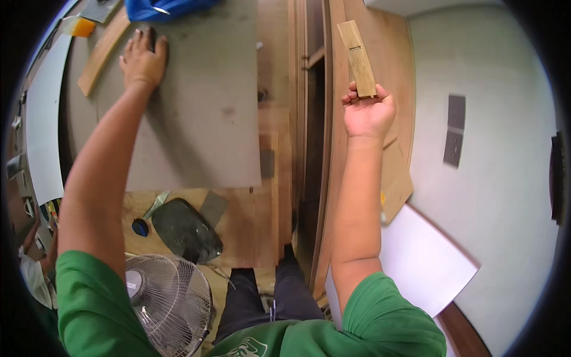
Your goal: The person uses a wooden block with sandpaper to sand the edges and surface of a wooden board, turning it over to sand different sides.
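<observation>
My left hand [144,58] lies palm down with its fingers apart on a large grey sheet [202,119]. Just left of its fingers is a long strip of wood [101,56]. My right hand [370,112] is held out to the right, palm up, with its fingers closed round the lower end of a wooden hand plane [358,62]. The plane is a slim, pale wooden block with a narrow dark slot across it, and its far end points away from me. The hand hides part of the end it grips.
Blue plastic [169,8] and an orange-yellow piece [82,27] lie at the far left. A caged fan [172,306] stands near my left side, below a dark rounded object [185,231]. A white panel [425,262] leans right. Another person [38,271] is at the left edge.
</observation>
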A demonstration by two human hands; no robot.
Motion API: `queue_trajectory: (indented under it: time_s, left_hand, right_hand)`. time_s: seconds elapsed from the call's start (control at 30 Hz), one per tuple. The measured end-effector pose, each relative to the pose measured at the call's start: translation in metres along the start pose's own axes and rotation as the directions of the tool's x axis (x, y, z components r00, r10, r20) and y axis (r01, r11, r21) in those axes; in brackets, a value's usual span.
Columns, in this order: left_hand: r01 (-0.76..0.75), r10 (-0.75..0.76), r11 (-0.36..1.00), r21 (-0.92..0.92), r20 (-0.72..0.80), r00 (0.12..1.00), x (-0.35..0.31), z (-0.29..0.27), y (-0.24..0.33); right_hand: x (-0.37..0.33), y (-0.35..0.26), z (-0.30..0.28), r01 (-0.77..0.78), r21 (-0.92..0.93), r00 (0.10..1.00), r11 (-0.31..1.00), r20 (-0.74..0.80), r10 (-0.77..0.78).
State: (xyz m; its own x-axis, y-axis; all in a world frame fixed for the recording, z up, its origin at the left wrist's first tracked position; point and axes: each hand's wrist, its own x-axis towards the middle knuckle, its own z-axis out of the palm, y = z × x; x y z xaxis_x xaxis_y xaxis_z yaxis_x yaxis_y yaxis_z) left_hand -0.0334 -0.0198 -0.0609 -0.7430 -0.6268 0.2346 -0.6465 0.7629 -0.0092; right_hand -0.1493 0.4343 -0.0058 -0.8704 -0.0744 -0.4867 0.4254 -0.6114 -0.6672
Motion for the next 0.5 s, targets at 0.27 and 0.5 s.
queue_trajectory:
  time_s: [0.27,0.5]
  left_hand:
    - [-0.038,0.040,0.998,0.053,-0.038,0.998,0.028,0.008,-0.023]
    - [0.012,-0.009,0.994,0.109,-0.024,1.000,0.044,-0.003,-0.025]
  right_hand:
    - [-0.087,0.069,-0.131,-0.090,0.207,0.972,0.974,-0.196,0.132]
    - [-0.114,0.113,-0.193,-0.025,0.115,0.974,0.993,-0.222,0.050]
